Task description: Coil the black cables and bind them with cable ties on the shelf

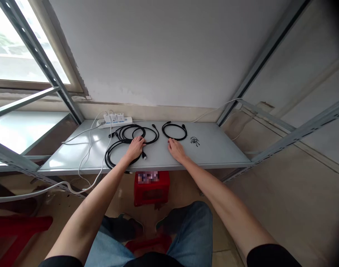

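Note:
Several coils of black cable (109, 151) overlap on the left and middle of the grey shelf (214, 148). My left hand (135, 149) lies over their right side, its fingers bent and closed on the cable. A white-tipped cable plug (144, 156) pokes out beside it. One separate black cable coil (163, 132) sits further right, near the wall. My right hand (176, 150) rests on the shelf at the coil's lower edge, fingers loosely apart and holding nothing I can see. Right of that coil is a small pile of short black ties (195, 141).
A white power strip (119, 121) with plugged-in adapters stands at the back left. White cords (88, 148) run from it over the shelf's front edge. Metal uprights (232, 98) frame both ends. Below are a red stool (152, 193) and my legs.

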The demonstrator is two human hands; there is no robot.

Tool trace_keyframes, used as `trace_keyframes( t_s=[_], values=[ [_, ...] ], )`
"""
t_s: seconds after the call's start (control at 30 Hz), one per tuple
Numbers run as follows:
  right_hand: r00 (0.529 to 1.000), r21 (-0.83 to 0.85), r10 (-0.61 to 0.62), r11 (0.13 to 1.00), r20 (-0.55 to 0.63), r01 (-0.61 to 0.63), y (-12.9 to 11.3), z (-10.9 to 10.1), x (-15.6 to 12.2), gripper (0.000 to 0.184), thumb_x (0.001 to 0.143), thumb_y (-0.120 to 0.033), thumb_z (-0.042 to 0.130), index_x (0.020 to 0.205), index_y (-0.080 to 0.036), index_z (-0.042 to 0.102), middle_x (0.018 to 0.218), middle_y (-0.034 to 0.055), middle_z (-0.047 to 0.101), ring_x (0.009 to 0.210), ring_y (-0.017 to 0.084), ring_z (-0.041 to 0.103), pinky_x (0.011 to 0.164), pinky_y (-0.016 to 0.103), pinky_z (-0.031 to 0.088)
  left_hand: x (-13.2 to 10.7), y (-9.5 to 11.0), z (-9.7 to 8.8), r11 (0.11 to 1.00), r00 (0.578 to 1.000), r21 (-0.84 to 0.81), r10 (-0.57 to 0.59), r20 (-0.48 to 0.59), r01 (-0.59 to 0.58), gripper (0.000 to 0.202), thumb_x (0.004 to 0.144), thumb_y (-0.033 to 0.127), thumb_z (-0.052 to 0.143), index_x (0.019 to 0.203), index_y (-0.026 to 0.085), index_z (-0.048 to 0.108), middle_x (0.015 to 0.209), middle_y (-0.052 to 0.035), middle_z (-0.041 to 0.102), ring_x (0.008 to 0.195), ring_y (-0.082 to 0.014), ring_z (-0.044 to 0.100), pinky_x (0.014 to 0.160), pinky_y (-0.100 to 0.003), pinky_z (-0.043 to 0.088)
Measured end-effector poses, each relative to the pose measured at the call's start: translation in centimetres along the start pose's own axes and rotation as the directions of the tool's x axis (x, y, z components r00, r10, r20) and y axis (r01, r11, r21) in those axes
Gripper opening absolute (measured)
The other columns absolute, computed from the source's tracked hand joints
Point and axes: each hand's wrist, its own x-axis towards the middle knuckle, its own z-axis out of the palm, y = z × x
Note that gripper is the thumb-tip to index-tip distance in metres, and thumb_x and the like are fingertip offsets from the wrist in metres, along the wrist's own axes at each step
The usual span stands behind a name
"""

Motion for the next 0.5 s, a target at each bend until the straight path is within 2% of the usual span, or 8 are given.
trace_keyframes(
  t_s=[0.1,0.17,0.2,0.27,0.33,0.4,0.5],
  values=[
    [0.998,0.090,0.059,0.994,0.014,-0.060,-3.4,0.5,1.2,0.028,0.114,-0.025,0.042,0.127,-0.022,0.067,0.121,0.0117,0.076,0.109,0.026,0.068,0.090,0.032,0.046,0.0,0.0,0.0,1.000,1.000,-0.022,0.009,-0.011,-0.010,0.024,0.108,0.024,0.044,0.109,0.023,0.069,0.126,-0.0151,0.064,0.123,-0.0326,0.059,0.116,-0.051,0.048],
    [0.978,0.174,0.211,0.963,-0.003,-0.207,-5.6,1.2,2.5,0.038,0.119,-0.032,0.031,0.125,-0.022,0.067,0.110,0.0098,0.078,0.099,0.025,0.070,0.083,0.032,0.045,0.0,0.0,0.0,1.000,1.000,-0.027,0.002,-0.026,-0.003,0.024,0.108,0.024,0.046,0.109,0.023,0.070,0.128,-0.0145,0.064,0.125,-0.0326,0.058,0.118,-0.051,0.046],
    [0.968,0.216,0.250,0.946,-0.017,-0.241,-6.5,1.6,3.0,0.043,0.120,-0.037,0.027,0.124,-0.022,0.067,0.106,0.0090,0.078,0.096,0.025,0.071,0.080,0.032,0.045,0.0,0.1,-0.1,1.000,0.999,-0.023,-0.004,-0.034,0.003,0.022,0.107,0.024,0.048,0.109,0.024,0.070,0.129,-0.0142,0.064,0.126,-0.0327,0.058,0.120,-0.051,0.044],
    [0.979,0.244,0.199,0.952,-0.046,-0.183,-7.8,2.5,3.9,0.042,0.120,-0.047,0.034,0.119,-0.022,0.067,0.105,0.0080,0.079,0.094,0.025,0.071,0.078,0.031,0.043,-0.1,0.2,-0.1,1.000,0.999,-0.011,-0.010,-0.041,0.009,0.020,0.106,0.026,0.051,0.109,0.024,0.071,0.129,-0.0138,0.065,0.128,-0.0329,0.057,0.123,-0.052,0.040],
    [0.996,0.230,0.059,0.972,-0.068,-0.042,-8.3,3.2,4.1,0.037,0.116,-0.054,0.048,0.116,-0.023,0.068,0.107,0.0074,0.079,0.095,0.024,0.071,0.079,0.030,0.042,-0.1,0.2,-0.1,1.000,0.999,-0.004,-0.006,-0.037,0.006,0.020,0.107,0.030,0.053,0.109,0.024,0.071,0.129,-0.0135,0.066,0.129,-0.0327,0.056,0.124,-0.052,0.039],
    [0.996,0.207,-0.044,0.977,-0.078,0.059,-8.2,3.7,4.0,0.030,0.114,-0.050,0.055,0.116,-0.023,0.068,0.109,0.0076,0.078,0.096,0.024,0.071,0.079,0.030,0.041,-0.1,0.2,-0.1,1.000,1.000,0.004,0.002,-0.029,-0.002,0.021,0.108,0.034,0.053,0.110,0.024,0.071,0.128,-0.0132,0.066,0.128,-0.0324,0.057,0.124,-0.051,0.039],
    [0.994,0.184,-0.071,0.979,-0.078,0.084,-7.8,3.9,3.7,0.021,0.117,-0.032,0.049,0.117,-0.022,0.067,0.116,0.0092,0.078,0.096,0.023,0.070,0.077,0.030,0.039,0.0,0.1,0.1,1.000,1.000,0.015,0.002,-0.027,-0.002,0.019,0.108,0.035,0.055,0.111,0.024,0.070,0.129,-0.0128,0.067,0.128,-0.0325,0.058,0.122,-0.050,0.040]
  ],
)
